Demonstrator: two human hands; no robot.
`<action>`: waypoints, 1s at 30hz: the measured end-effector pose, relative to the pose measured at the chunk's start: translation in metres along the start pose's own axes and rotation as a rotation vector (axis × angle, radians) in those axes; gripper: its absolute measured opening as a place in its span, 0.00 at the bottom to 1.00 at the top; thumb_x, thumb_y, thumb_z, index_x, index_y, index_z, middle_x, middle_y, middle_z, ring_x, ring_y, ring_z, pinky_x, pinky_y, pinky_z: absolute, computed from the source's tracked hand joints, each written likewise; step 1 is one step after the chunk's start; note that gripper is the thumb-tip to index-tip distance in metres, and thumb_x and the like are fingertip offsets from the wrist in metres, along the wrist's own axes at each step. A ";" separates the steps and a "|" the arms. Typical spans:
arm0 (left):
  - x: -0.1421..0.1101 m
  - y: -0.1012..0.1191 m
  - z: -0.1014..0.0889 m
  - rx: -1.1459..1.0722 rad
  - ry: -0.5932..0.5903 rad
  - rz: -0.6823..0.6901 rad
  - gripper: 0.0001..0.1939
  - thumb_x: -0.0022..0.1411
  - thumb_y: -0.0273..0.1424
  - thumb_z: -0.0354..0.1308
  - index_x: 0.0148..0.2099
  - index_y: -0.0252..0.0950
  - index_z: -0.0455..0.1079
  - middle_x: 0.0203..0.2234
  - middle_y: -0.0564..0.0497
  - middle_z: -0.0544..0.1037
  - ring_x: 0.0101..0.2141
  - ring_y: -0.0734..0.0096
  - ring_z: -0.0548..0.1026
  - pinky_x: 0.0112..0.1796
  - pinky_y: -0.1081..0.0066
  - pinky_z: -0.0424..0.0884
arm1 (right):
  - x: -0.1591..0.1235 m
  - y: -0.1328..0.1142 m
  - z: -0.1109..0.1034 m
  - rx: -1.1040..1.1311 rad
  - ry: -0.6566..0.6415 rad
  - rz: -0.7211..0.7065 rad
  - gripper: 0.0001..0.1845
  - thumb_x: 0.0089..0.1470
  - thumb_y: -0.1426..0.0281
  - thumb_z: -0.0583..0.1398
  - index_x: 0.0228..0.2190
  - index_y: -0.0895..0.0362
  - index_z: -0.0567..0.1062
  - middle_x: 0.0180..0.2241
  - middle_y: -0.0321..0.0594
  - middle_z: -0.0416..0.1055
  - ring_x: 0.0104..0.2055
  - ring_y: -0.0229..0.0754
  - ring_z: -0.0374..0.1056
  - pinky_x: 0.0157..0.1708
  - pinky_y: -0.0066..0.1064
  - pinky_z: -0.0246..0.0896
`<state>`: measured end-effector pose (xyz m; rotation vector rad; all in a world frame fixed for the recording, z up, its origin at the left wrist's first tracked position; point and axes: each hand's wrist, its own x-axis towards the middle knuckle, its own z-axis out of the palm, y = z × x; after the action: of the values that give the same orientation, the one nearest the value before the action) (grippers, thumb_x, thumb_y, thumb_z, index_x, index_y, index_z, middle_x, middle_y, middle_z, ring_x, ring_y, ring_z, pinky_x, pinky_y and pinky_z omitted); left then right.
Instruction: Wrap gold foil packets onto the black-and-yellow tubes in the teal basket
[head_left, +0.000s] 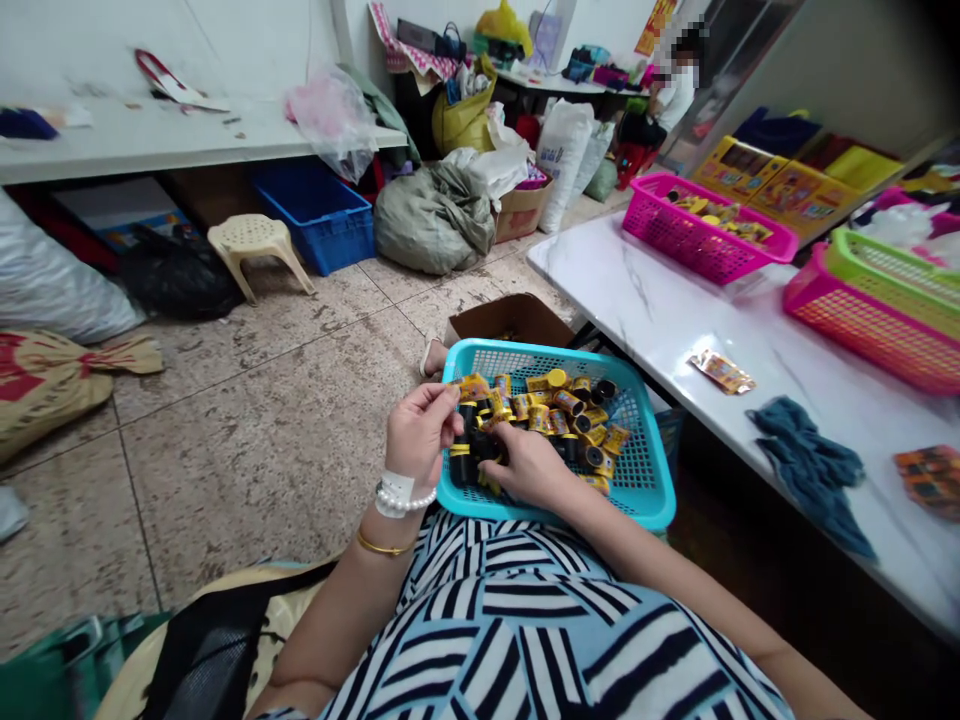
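Observation:
A turquoise plastic basket [660, 480] rests on my lap. It holds many small black cylinders with yellow ends, and a lot of them are wrapped in yellow printed labels. My left hand [420, 430] is at the basket's left rim, thumb and forefinger pinched on what looks like a yellow printed label [473, 386]. Inside the basket, my right hand [532, 466] has its fingers curled among the black cylinders at the left side, apparently on one of them; its fingertips are partly hidden.
An open cardboard box [517, 312] stands behind the basket. To the right, a marble-patterned table [600, 250] bears pink baskets [705, 250], a sheet of labels [721, 371] and a blue cloth [810, 465]. A stool [255, 235] and sacks [435, 215] stand on the floor. A person [667, 100] sits far back.

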<state>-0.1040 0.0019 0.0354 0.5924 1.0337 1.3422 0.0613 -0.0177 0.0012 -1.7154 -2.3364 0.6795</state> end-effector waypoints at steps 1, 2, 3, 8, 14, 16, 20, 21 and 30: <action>0.000 -0.001 0.000 -0.003 -0.014 -0.023 0.17 0.47 0.39 0.70 0.31 0.34 0.69 0.13 0.57 0.71 0.12 0.85 0.59 0.15 0.82 0.48 | 0.000 0.003 -0.004 0.081 0.030 -0.006 0.15 0.52 0.69 0.63 0.43 0.58 0.73 0.34 0.42 0.77 0.33 0.43 0.72 0.33 0.31 0.63; 0.000 -0.002 0.000 -0.002 -0.028 -0.045 0.17 0.48 0.39 0.70 0.32 0.34 0.69 0.13 0.56 0.71 0.12 0.85 0.59 0.14 0.82 0.47 | -0.001 0.007 -0.008 0.169 0.072 -0.011 0.16 0.52 0.70 0.62 0.44 0.58 0.74 0.35 0.41 0.77 0.33 0.42 0.72 0.34 0.31 0.64; 0.000 -0.003 -0.001 0.000 -0.041 -0.066 0.18 0.48 0.40 0.70 0.32 0.34 0.68 0.13 0.56 0.71 0.12 0.85 0.59 0.14 0.82 0.46 | -0.003 0.011 -0.013 0.260 0.124 -0.015 0.16 0.53 0.71 0.62 0.45 0.57 0.74 0.37 0.41 0.77 0.34 0.41 0.72 0.36 0.32 0.65; 0.001 -0.011 0.002 -0.022 -0.106 -0.150 0.20 0.47 0.38 0.71 0.38 0.33 0.69 0.15 0.56 0.72 0.13 0.84 0.61 0.13 0.83 0.46 | -0.016 0.032 -0.037 0.639 0.314 -0.062 0.20 0.54 0.69 0.63 0.49 0.53 0.77 0.44 0.42 0.75 0.44 0.42 0.71 0.45 0.36 0.68; -0.004 -0.020 0.011 -0.099 -0.137 -0.255 0.22 0.40 0.32 0.75 0.37 0.30 0.72 0.20 0.56 0.73 0.17 0.84 0.66 0.12 0.84 0.48 | -0.025 0.029 -0.058 1.018 0.274 -0.042 0.24 0.50 0.65 0.68 0.50 0.51 0.77 0.48 0.43 0.75 0.49 0.46 0.72 0.49 0.40 0.69; -0.006 -0.022 0.013 -0.110 -0.164 -0.291 0.21 0.41 0.32 0.75 0.37 0.30 0.73 0.20 0.56 0.72 0.17 0.84 0.65 0.12 0.84 0.48 | -0.024 0.025 -0.059 1.116 0.249 -0.036 0.25 0.48 0.64 0.69 0.48 0.52 0.76 0.48 0.43 0.76 0.48 0.46 0.73 0.47 0.40 0.71; -0.006 -0.023 0.014 -0.160 -0.190 -0.366 0.17 0.43 0.31 0.74 0.32 0.30 0.71 0.22 0.54 0.73 0.16 0.86 0.64 0.12 0.84 0.47 | -0.022 0.024 -0.056 1.075 0.272 -0.030 0.19 0.45 0.63 0.70 0.39 0.55 0.77 0.40 0.42 0.78 0.41 0.44 0.74 0.41 0.37 0.72; -0.006 -0.023 0.013 -0.178 -0.193 -0.387 0.16 0.44 0.31 0.73 0.32 0.30 0.71 0.22 0.54 0.74 0.16 0.87 0.64 0.12 0.84 0.47 | -0.022 0.024 -0.056 1.032 0.280 -0.038 0.17 0.45 0.63 0.70 0.38 0.55 0.76 0.38 0.41 0.77 0.40 0.43 0.74 0.41 0.37 0.72; -0.005 -0.025 0.014 -0.243 -0.207 -0.421 0.16 0.44 0.30 0.73 0.31 0.29 0.70 0.22 0.55 0.73 0.15 0.87 0.63 0.12 0.85 0.48 | -0.029 0.012 -0.079 0.386 0.334 -0.254 0.16 0.50 0.74 0.64 0.43 0.53 0.77 0.37 0.40 0.72 0.35 0.40 0.69 0.37 0.34 0.67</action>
<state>-0.0792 -0.0045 0.0213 0.3010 0.7601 0.9908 0.1119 -0.0212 0.0692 -1.2335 -1.9877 0.6813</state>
